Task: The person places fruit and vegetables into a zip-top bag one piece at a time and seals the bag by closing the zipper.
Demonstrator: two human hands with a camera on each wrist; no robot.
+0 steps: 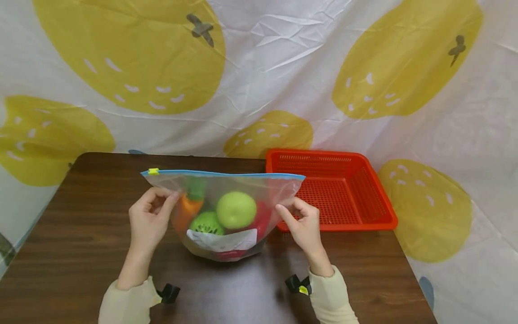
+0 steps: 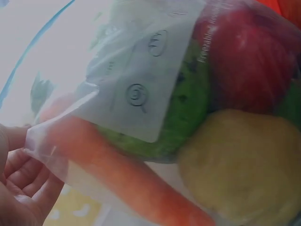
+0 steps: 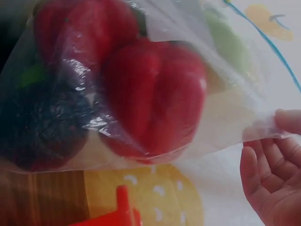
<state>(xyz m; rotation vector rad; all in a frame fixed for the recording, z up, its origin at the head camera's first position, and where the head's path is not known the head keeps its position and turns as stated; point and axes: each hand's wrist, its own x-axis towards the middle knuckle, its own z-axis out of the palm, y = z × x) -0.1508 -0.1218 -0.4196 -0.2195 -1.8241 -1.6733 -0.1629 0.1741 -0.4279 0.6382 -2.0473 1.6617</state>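
Note:
A clear zipper bag (image 1: 243, 182) with a blue seal strip and a yellow slider (image 1: 153, 171) at its left end hangs between both hands, just over the table. My left hand (image 1: 150, 215) pinches its left edge; my right hand (image 1: 302, 223) pinches the right edge. Inside the bag are a green apple (image 1: 236, 210), a kiwi slice (image 1: 207, 222), a carrot (image 2: 120, 172) and red bell peppers (image 3: 153, 96). A round tan item (image 2: 242, 165) and a dark round item (image 3: 44, 120) also show through the plastic. A white label panel covers part of the contents.
A red plastic basket (image 1: 354, 226) with perforated sides stands at the back right of the dark wooden table (image 1: 81, 252). Behind the table hangs a white cloth (image 1: 267, 76) printed with yellow fruit.

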